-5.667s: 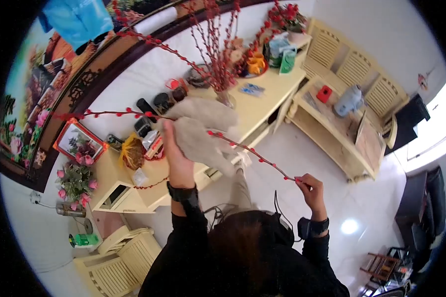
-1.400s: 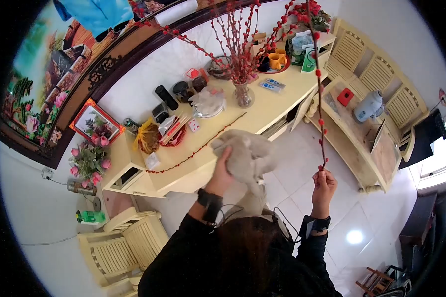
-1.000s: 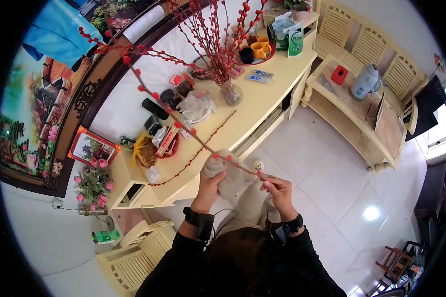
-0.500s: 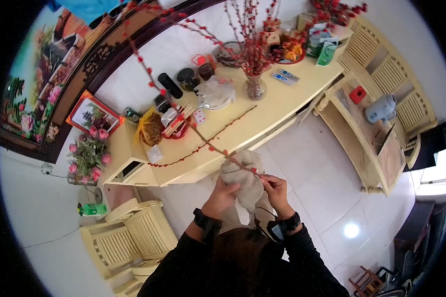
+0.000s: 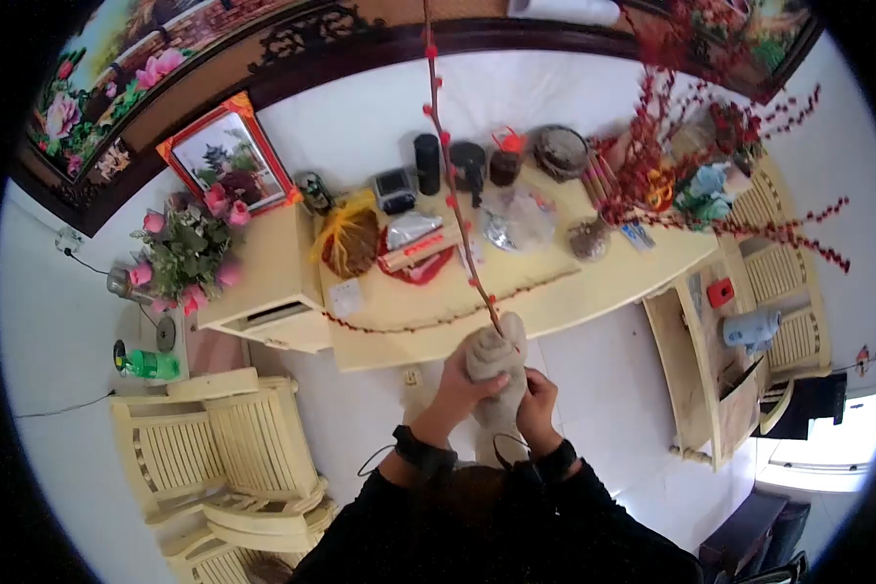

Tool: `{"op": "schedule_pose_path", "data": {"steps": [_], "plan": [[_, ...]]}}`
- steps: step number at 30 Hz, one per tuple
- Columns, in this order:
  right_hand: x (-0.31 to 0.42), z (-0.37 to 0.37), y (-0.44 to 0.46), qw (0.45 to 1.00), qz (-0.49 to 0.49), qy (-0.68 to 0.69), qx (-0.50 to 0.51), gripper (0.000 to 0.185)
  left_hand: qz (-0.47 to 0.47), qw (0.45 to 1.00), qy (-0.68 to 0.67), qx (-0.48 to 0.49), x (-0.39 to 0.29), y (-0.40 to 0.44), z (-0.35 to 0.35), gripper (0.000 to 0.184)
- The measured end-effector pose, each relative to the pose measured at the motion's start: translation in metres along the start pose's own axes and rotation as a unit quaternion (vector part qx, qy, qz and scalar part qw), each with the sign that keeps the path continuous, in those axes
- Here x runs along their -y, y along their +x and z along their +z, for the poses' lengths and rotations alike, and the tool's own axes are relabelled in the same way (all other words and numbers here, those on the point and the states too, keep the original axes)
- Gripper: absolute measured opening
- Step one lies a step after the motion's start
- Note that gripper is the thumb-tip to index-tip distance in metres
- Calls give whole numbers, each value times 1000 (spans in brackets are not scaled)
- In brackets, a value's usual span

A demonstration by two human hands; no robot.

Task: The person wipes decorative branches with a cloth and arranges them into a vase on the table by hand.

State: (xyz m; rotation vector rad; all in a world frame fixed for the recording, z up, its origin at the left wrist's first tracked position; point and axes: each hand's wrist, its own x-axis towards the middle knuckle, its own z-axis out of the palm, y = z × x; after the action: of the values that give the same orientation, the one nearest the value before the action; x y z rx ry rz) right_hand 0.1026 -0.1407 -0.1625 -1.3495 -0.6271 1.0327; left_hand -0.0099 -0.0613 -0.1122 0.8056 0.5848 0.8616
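Note:
A bunched beige cloth (image 5: 490, 360) is gripped in my left hand (image 5: 464, 385), wrapped round the lower part of a long branch with red berries (image 5: 455, 195). The branch rises from the cloth and points away from me, over the cabinet. Close beside it on the right, my right hand (image 5: 537, 401) is closed at the lower edge of the cloth; the branch's end is hidden there. A second berry branch (image 5: 409, 328) lies along the front of the cream cabinet top (image 5: 545, 307). More berry branches stand in a glass vase (image 5: 589, 239) at the right.
On the cabinet are a yellow net bag (image 5: 348, 239), a red basket (image 5: 423, 269), a plastic bag (image 5: 521, 220), jars and a framed picture (image 5: 232, 161). Pink flowers (image 5: 187, 250) and a wooden chair (image 5: 219, 448) are at left. A low table (image 5: 686, 365) with a flask (image 5: 749, 329) is at right.
The view has swung left. The held branch has gone from slanting left to nearly upright in view. My right hand, earlier holding the bare branch end, is now against the cloth.

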Motion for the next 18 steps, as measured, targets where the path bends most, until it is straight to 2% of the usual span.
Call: {"op": "schedule_pose_path", "data": {"steps": [4, 6, 7, 8, 9, 14, 15, 18], "plan": [[-3, 24, 9, 999, 1, -28, -22, 14, -17, 994, 79, 69, -24, 13, -31, 61], [14, 39, 14, 999, -38, -15, -32, 12, -43, 992, 67, 95, -36, 22, -39, 61], [18, 40, 16, 995, -33, -83, -32, 12, -31, 991, 84, 102, -39, 26, -43, 61], [18, 44, 19, 995, -47, -76, -39, 12, -17, 988, 104, 111, -41, 29, -46, 61], [17, 46, 22, 997, -44, -50, -44, 12, -45, 987, 74, 136, -37, 35, -53, 60], [33, 50, 23, 994, -86, -22, -58, 12, -28, 988, 60, 139, -50, 45, -51, 62], [32, 46, 24, 990, -120, -57, -47, 12, -18, 989, 60, 134, -50, 47, -49, 63], [41, 39, 22, 995, -84, 3, -60, 13, 28, 994, 0, 107, -56, 51, -39, 66]]}}
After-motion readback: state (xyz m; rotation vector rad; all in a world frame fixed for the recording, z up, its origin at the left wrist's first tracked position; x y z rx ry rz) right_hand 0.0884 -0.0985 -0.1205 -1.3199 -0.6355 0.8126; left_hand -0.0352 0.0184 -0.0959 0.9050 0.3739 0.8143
